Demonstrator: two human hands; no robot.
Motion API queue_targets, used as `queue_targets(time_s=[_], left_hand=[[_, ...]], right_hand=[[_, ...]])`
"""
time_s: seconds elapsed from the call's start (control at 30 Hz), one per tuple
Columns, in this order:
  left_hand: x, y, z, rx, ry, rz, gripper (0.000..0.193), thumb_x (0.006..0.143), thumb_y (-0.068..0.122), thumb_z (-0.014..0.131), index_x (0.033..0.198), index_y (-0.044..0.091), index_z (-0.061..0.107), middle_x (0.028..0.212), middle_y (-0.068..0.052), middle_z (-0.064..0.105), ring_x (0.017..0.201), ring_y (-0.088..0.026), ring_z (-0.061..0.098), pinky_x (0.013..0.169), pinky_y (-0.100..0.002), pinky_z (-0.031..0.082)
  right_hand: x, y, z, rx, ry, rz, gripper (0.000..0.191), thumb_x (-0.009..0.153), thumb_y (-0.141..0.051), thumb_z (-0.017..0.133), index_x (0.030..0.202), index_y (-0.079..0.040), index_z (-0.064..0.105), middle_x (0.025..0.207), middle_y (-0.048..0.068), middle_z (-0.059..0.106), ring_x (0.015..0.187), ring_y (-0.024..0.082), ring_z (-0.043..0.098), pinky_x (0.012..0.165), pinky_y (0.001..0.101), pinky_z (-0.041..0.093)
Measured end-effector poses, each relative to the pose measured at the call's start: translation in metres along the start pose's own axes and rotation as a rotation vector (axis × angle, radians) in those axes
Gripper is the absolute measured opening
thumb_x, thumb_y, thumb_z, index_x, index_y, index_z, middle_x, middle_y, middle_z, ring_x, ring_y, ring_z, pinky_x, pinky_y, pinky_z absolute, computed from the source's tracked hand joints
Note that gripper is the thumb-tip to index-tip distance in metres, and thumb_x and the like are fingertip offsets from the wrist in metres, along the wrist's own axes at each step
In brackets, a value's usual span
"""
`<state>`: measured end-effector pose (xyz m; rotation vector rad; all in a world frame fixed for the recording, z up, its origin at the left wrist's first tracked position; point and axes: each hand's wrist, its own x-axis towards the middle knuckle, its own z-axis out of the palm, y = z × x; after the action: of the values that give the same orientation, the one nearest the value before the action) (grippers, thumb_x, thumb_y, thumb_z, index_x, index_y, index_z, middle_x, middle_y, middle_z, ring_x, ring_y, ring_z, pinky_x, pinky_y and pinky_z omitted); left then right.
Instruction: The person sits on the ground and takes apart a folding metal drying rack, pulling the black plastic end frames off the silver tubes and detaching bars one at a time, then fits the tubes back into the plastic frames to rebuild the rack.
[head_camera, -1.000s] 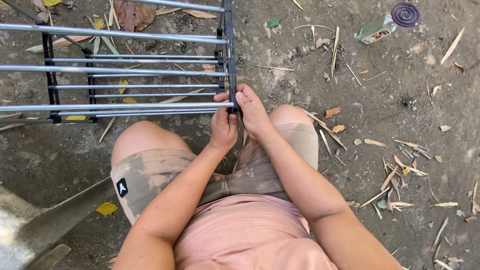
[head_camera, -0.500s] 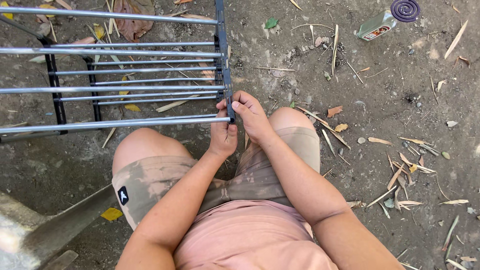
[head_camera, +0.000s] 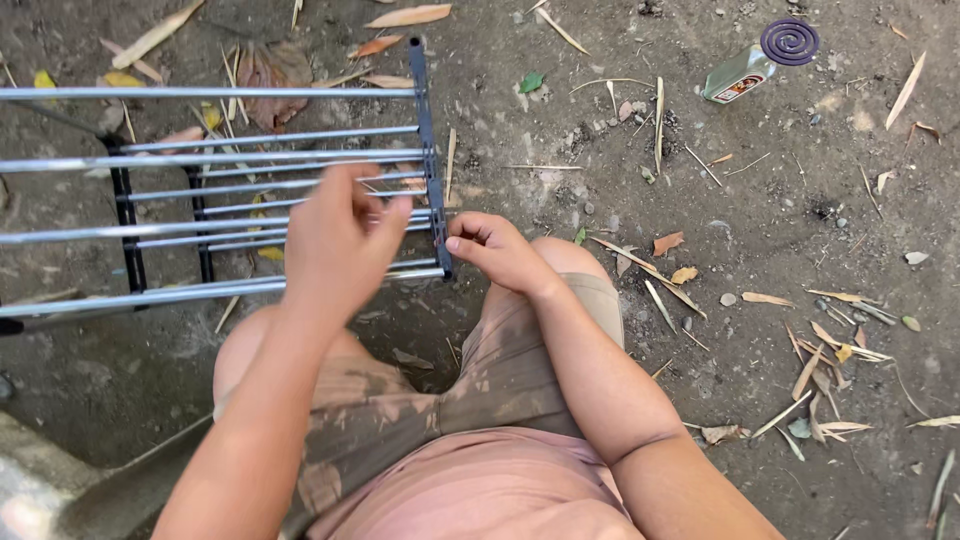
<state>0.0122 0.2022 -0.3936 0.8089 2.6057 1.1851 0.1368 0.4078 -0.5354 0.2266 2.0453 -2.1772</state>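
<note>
The left hand has lifted off the metal rack and now hovers open above its rails. The right hand stays curled, fingers pinching the rack's black end bar. The rack, silver rails on a black frame, lies on the dirt just ahead of both hands.

A mosquito coil tops a small bottle.

Small green-and-white box on dirt, beside purple coil
</note>
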Motion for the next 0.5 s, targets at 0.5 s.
queue_targets(time_s=[0.5], left_hand=[[0.114, -0.019, 0.092, -0.005, -0.031, -0.099, 0.050, 0.084, 0.013, 0.065, 0.132, 0.002, 0.055, 0.098, -0.026, 0.071, 0.095, -0.046, 0.068, 0.084, -0.052, 0.053]], right_hand=[[0.153, -0.075, -0.050, 0.024, 0.268, -0.384, 0.039, 0.101, -0.007, 0.058, 0.140, -0.006, 0.055, 0.128, 0.005, 0.066, 0.121, 0.015, 0.061, 0.108, 0.0313, 0.047]])
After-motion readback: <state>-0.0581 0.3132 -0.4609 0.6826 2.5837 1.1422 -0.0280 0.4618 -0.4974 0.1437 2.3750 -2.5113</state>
